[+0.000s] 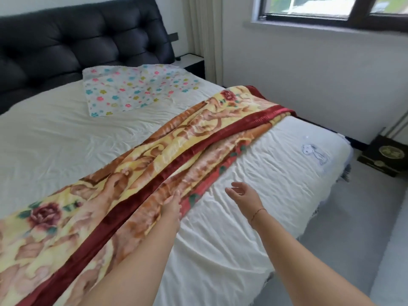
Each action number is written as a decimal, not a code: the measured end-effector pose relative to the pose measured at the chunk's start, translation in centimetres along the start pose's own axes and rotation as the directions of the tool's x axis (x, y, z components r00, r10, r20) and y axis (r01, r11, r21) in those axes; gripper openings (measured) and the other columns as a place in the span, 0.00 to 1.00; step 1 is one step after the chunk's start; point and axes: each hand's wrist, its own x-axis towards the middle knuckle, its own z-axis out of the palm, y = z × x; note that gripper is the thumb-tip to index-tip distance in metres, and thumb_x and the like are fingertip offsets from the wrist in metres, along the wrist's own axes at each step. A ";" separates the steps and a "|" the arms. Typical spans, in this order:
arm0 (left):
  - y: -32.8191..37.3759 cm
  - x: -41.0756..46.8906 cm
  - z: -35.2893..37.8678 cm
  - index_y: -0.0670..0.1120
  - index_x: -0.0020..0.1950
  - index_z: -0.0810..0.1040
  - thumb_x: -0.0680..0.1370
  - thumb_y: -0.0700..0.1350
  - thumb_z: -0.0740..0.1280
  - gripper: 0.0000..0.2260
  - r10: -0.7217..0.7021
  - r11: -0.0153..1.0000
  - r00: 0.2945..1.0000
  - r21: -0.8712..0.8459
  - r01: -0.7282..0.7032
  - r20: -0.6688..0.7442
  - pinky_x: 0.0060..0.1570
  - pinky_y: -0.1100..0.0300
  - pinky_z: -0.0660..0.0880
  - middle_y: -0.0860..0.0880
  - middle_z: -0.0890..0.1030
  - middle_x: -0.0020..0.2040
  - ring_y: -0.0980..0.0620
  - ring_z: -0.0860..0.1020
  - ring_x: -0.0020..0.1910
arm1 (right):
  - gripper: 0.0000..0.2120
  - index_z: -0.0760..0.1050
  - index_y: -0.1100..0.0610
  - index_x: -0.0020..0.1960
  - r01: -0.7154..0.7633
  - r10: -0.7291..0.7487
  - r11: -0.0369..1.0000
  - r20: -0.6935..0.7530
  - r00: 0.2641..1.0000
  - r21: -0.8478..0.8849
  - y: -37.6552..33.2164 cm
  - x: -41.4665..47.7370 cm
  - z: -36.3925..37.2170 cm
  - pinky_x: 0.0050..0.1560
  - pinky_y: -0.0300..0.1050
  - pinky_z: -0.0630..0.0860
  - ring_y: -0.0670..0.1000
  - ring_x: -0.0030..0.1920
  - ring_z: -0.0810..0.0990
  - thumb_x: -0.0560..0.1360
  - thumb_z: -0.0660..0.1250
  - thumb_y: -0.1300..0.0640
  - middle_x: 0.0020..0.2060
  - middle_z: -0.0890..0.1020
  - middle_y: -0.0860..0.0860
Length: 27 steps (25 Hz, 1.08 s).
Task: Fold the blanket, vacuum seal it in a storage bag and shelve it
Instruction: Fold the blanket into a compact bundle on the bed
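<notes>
A yellow, orange and dark-red floral blanket (154, 155) lies folded into a long strip, running diagonally across the bed from the lower left to the far right edge. My left hand (172, 206) rests flat on the blanket's near edge beside the red border, fingers straight. My right hand (242, 193) hovers over the white sheet just right of the blanket, fingers relaxed and holding nothing. A clear storage bag (136, 89) printed with coloured flowers lies flat near the headboard.
The bed (254, 217) has a wrinkled white sheet and a black tufted headboard (77, 40). A bedside table (194, 62) stands at the far corner. A dark box (384, 155) sits on the grey floor under the window (331, 9).
</notes>
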 end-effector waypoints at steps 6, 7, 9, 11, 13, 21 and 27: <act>4.3 10.7 4.0 0.39 0.66 0.72 0.80 0.55 0.62 0.23 -0.114 0.964 0.990 -0.249 0.090 -0.085 0.61 0.53 0.73 0.45 0.76 0.63 0.48 0.76 0.57 | 0.20 0.75 0.56 0.63 -0.038 0.049 0.996 0.149 0.988 -0.075 -0.7 14.2 2.8 0.59 0.46 0.77 0.47 0.54 0.80 0.75 0.70 0.49 0.55 0.81 0.51; 4.8 12.7 4.6 0.39 0.67 0.71 0.80 0.55 0.61 0.23 -0.141 0.948 0.987 -0.297 0.111 -0.082 0.66 0.52 0.69 0.45 0.74 0.66 0.47 0.74 0.62 | 0.20 0.75 0.57 0.63 -0.059 0.069 0.996 0.182 0.981 -0.060 -0.7 16.6 3.4 0.58 0.45 0.77 0.47 0.53 0.80 0.75 0.69 0.49 0.54 0.81 0.50; 5.7 15.9 5.8 0.38 0.70 0.68 0.80 0.56 0.59 0.26 -0.201 0.898 0.978 -0.410 0.160 -0.059 0.69 0.54 0.65 0.45 0.72 0.70 0.48 0.70 0.68 | 0.20 0.74 0.60 0.64 -0.125 0.122 0.992 0.250 0.961 -0.002 -0.4 20.9 5.0 0.54 0.41 0.78 0.46 0.52 0.81 0.76 0.68 0.51 0.53 0.82 0.51; 6.4 18.5 6.4 0.36 0.72 0.64 0.81 0.55 0.57 0.27 -0.240 0.814 0.970 -0.553 0.175 -0.046 0.68 0.56 0.65 0.43 0.70 0.71 0.48 0.68 0.70 | 0.20 0.72 0.61 0.66 -0.244 0.206 0.966 0.315 0.926 0.087 0.4 24.4 6.9 0.53 0.39 0.77 0.47 0.54 0.81 0.77 0.67 0.53 0.55 0.81 0.52; 7.1 21.2 6.5 0.37 0.75 0.59 0.81 0.53 0.58 0.28 -0.278 0.698 0.960 -0.696 0.168 -0.047 0.70 0.55 0.65 0.41 0.66 0.73 0.47 0.66 0.72 | 0.20 0.70 0.62 0.67 -0.366 0.282 0.915 0.378 0.882 0.170 1.0 27.8 8.9 0.59 0.43 0.76 0.49 0.56 0.79 0.78 0.66 0.54 0.57 0.80 0.54; 6.5 28.1 3.9 0.42 0.73 0.63 0.78 0.48 0.68 0.27 -0.550 0.349 0.806 -0.937 -0.015 -0.217 0.66 0.48 0.70 0.42 0.65 0.72 0.44 0.67 0.70 | 0.30 0.58 0.62 0.75 -0.610 0.418 0.746 0.524 0.742 0.268 1.9 38.6 16.1 0.68 0.49 0.69 0.56 0.71 0.68 0.79 0.63 0.52 0.73 0.64 0.60; 8.2 26.5 2.5 0.42 0.67 0.70 0.77 0.41 0.67 0.18 -0.352 0.291 0.887 -0.936 -0.199 -0.298 0.56 0.54 0.75 0.44 0.76 0.63 0.49 0.77 0.59 | 0.21 0.73 0.57 0.63 -0.658 0.576 0.680 0.321 0.752 0.322 0.8 41.8 17.6 0.58 0.46 0.76 0.51 0.48 0.78 0.74 0.71 0.49 0.55 0.78 0.52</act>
